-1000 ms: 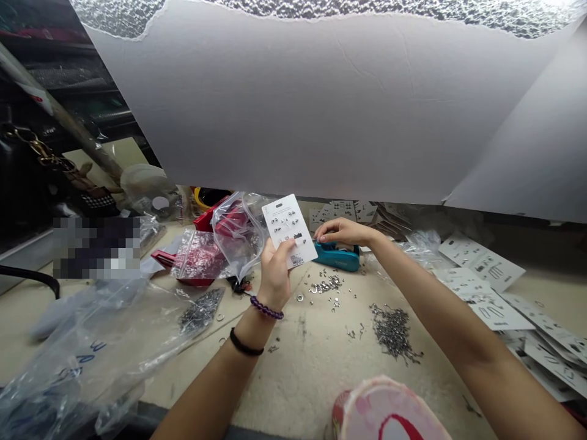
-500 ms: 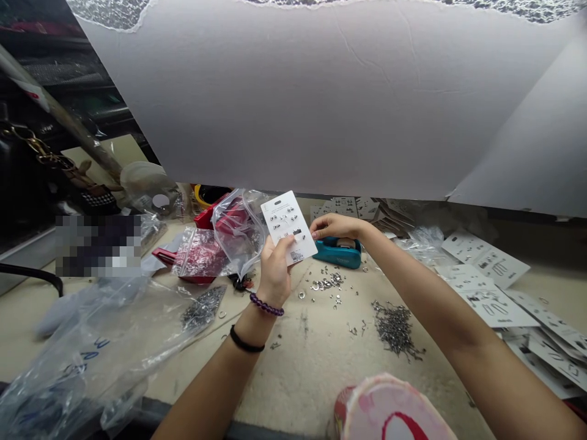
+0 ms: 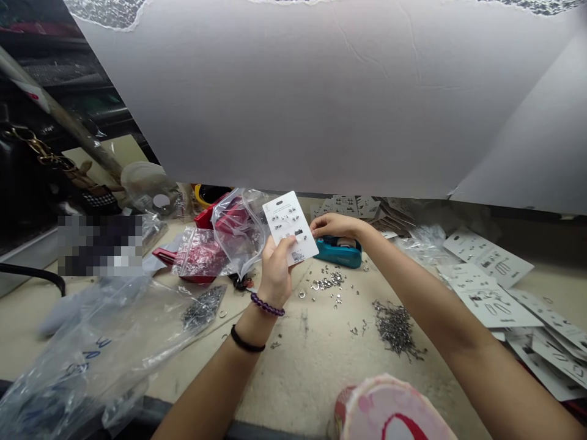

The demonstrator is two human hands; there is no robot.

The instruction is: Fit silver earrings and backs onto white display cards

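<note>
My left hand [image 3: 276,269] grips a white jewelry card [image 3: 306,249] by its lower edge, thumb across its face. Small metal pieces sit in rows on the card, with a hang slot at the top and a barcode low down. My right hand [image 3: 334,225] is closed in a pinch at the front end of a teal tape dispenser [image 3: 342,255], near the card's right edge. What lies between those fingertips is too small to make out. Below the dispenser, small metal earring backs [image 3: 329,281] lie scattered, and a heap of metal studs [image 3: 397,330] is under my right forearm.
Several filled cards [image 3: 488,256] are piled at the right, with more cards [image 3: 343,205] at the back. Clear plastic bags [image 3: 114,330] and red packets [image 3: 199,253] cover the left. A pink round lid [image 3: 389,406] stands at the front. A large white board [image 3: 298,98] overhangs the table.
The card and both hands are almost where they were; the view has shifted very slightly. My right hand stays pinched at the dispenser's front end.
</note>
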